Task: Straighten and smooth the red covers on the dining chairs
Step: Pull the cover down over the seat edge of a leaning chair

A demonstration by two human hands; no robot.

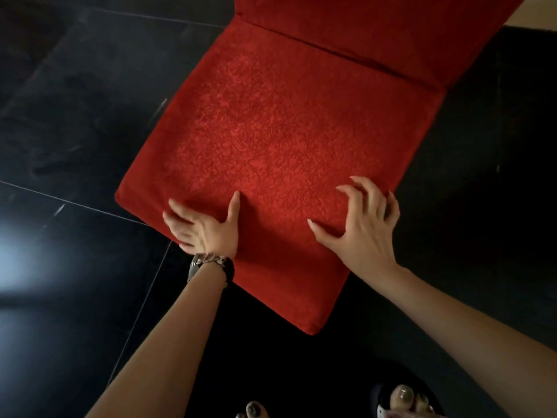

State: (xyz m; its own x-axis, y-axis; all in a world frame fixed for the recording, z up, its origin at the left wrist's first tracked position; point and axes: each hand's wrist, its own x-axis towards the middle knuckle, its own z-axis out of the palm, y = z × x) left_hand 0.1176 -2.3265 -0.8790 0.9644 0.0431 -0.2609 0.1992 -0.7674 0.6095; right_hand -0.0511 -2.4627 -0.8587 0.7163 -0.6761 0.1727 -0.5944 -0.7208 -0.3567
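So this is the smoothing step on one chair. The red cover sits over the seat and runs up onto the back at the top of the view, with a tucked crease between the two. The chair stands on a dark tiled floor.

The left hand straddles the seat's left edge near the front: thumb lies flat on top, and the spread, fairly straight fingers go down over the side. There's a watch on that wrist. The right hand is on top of the seat by the right edge, with its fingers bent like a claw and the tips at the fabric. Can't tell if it actually has any cloth pinched or is just raking it.

The top of the seat looks pretty flat already, no big folds that I can see. My guess is the next move is to draw the cloth out toward the front corner and both side edges, then press it flat with the palms. After that, check the crease at the back.
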